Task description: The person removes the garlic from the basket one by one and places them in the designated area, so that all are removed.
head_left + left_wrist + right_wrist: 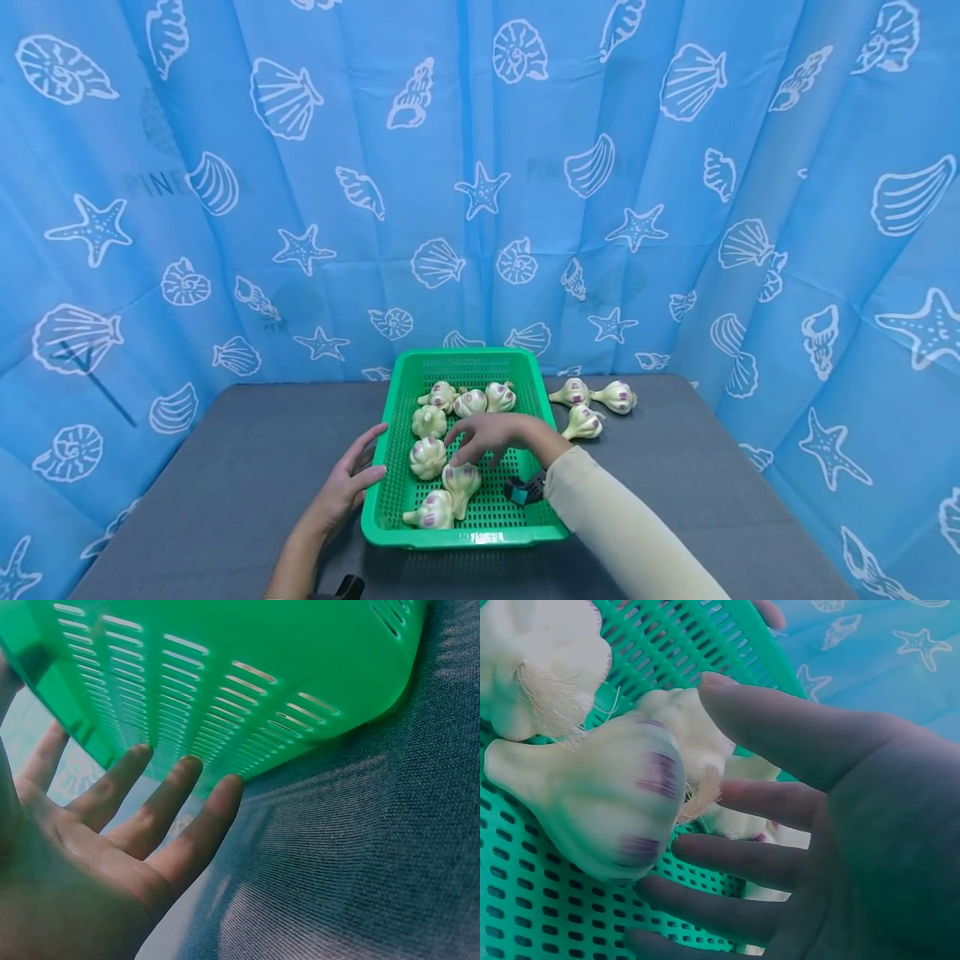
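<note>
A green plastic basket (495, 537) with slotted walls stands on the table, several garlic bulbs lying in its left half and along its back. My left hand (341, 487) is at the basket's left side, its fingers spread and fairly straight, fingertips at the outer wall (247, 697). Inside the basket, my right hand (487, 435) reaches over the middle with thumb and fingers apart. In the right wrist view, a garlic bulb with purple streaks (607, 795) lies just beyond the fingertips of the right hand (802, 825). Nothing shows in its grasp.
Three more garlic bulbs lie on the table right of the basket, one nearest the front (583, 422). The grey cloth-covered table (262, 450) extends to both sides. Behind it hangs a blue curtain (465, 225) with white shells and starfish.
</note>
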The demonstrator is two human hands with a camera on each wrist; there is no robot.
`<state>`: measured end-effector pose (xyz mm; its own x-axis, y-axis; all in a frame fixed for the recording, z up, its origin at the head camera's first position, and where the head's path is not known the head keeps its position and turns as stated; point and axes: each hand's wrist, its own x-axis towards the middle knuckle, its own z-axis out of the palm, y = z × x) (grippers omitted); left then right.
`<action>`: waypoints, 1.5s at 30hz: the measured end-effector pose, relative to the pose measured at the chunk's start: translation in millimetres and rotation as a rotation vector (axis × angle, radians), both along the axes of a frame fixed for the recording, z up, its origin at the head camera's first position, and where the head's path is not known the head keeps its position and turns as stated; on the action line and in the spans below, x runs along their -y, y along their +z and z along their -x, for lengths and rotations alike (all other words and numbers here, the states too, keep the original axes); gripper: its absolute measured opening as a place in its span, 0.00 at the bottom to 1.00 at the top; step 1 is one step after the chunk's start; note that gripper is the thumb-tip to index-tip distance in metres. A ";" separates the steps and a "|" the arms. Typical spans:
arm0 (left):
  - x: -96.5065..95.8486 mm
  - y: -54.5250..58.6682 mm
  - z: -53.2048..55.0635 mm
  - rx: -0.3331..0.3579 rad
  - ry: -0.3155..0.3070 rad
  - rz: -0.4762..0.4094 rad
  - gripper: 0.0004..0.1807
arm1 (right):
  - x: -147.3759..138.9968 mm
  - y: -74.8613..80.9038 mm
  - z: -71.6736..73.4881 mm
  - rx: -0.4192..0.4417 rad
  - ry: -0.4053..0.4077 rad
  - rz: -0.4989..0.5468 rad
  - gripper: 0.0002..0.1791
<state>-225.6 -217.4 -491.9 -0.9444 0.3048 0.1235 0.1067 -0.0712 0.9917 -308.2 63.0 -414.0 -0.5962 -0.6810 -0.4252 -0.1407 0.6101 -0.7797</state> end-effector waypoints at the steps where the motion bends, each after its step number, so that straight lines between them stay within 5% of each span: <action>1: 0.1 0.0 0.0 -0.003 -0.004 -0.001 0.37 | 0.7 -0.3 -0.5 0.005 0.001 -0.009 0.25; 18: -1.9 -2.2 0.6 0.036 0.066 0.016 0.37 | 9.4 -3.3 -5.2 -0.057 0.075 -0.104 0.26; 45: -0.4 -3.6 1.3 0.024 0.024 -0.007 0.37 | 8.9 1.1 -5.4 -0.254 0.105 -0.120 0.18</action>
